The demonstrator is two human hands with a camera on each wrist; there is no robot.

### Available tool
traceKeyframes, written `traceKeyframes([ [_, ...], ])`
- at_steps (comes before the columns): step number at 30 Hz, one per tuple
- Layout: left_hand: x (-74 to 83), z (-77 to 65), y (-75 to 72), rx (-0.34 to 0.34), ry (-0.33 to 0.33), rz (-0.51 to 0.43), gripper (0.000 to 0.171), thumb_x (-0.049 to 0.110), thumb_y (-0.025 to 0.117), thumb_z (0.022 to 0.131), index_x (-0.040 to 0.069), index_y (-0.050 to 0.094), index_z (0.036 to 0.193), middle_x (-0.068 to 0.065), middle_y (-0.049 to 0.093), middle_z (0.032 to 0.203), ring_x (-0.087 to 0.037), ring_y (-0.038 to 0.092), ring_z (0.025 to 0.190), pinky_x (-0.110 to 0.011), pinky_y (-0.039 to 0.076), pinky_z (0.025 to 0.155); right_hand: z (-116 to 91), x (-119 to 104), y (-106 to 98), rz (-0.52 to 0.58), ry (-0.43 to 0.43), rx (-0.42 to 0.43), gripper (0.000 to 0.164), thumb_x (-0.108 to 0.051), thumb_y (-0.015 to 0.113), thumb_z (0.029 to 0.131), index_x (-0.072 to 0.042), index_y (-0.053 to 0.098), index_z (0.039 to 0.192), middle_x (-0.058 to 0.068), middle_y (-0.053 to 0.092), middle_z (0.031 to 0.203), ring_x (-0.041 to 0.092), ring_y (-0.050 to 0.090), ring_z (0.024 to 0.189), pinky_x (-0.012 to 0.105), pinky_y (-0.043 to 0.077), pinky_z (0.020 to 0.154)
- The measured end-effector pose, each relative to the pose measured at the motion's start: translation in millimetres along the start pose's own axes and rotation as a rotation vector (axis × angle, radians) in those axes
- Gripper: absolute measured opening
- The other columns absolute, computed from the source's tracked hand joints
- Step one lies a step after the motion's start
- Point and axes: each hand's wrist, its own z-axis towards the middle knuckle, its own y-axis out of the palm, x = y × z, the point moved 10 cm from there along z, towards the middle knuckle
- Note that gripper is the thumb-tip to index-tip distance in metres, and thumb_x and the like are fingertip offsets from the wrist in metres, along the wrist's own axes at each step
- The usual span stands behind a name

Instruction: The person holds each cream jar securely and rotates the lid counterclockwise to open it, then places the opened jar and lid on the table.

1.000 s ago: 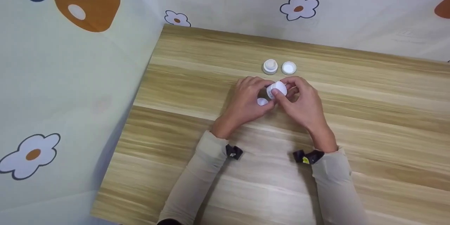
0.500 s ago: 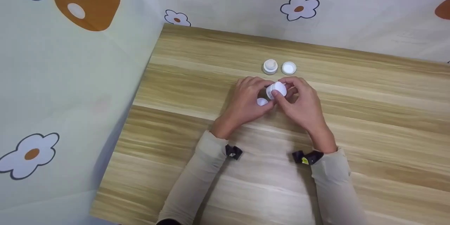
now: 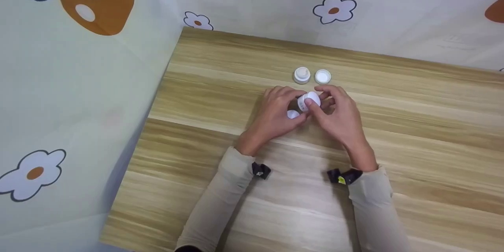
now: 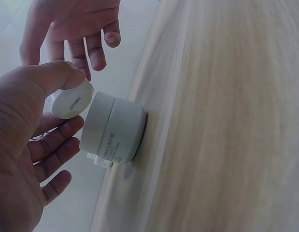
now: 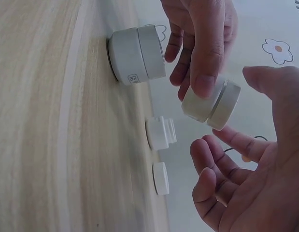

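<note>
above the desk [image 3: 204, 98], near the larger jar [image 5: 135, 55], a small lidded jar [image 5: 197, 105] is held sideways, pinched in the left hand [image 3: 277, 112]; the right hand [image 3: 342, 116] has its fingers loosely spread about the lid [image 5: 225, 105], contact hard to tell. it looks light and stiff, the smooth wall probably slippery, so best taken round the body, with fingertips on the lid's side.

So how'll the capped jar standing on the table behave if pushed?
The capped jar probably slides before tipping: squat, base flat on the table. Its undented walls suggest a stiff shell. Smooth round sides might slip when gripped.
</note>
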Motion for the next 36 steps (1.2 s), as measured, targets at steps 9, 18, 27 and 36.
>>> traceKeyframes([
  [9,0.6,0.4,2.1,-0.015,0.0,0.046,0.047,0.04,0.08,0.09,0.018,0.073,0.131,-0.001,0.076,0.126,-0.023,0.066,0.121,-0.042,0.047,0.108,0.8,0.7,-1.2,0.047,-0.002,0.01,0.025,-0.021,0.078,0.096,-0.004,0.075,0.114,0.011,0.069,0.098,0.008,0.063,0.083,0.013,0.05,0.075],
  [18,-2.3,-0.3,2.6,-0.009,-0.018,0.019,0.046,0.036,0.08,0.089,0.018,0.073,0.131,-0.001,0.076,0.124,-0.023,0.066,0.12,-0.042,0.047,0.107,0.8,-2.0,1.7,0.054,-0.031,-0.002,0.038,-0.015,0.079,0.094,0.0,0.071,0.128,0.015,0.072,0.103,0.002,0.062,0.08,0.01,0.049,0.076],
  [27,-2.4,-0.1,1.9,0.005,-0.012,0.004,0.046,0.037,0.08,0.089,0.017,0.073,0.13,-0.001,0.077,0.122,-0.023,0.066,0.116,-0.042,0.047,0.105,0.9,-2.9,0.0,0.1,-0.05,-0.026,0.046,-0.011,0.079,0.093,0.001,0.066,0.136,0.017,0.074,0.11,0.0,0.063,0.083,0.012,0.05,0.08],
  [36,-1.0,-0.3,1.5,0.005,-0.01,0.017,0.046,0.041,0.079,0.091,0.018,0.073,0.131,0.0,0.076,0.124,-0.021,0.066,0.117,-0.041,0.047,0.106,0.2,1.3,-3.8,0.053,-0.013,-0.02,0.04,-0.022,0.082,0.093,-0.004,0.071,0.126,0.015,0.07,0.11,0.02,0.069,0.091,0.015,0.052,0.079],
])
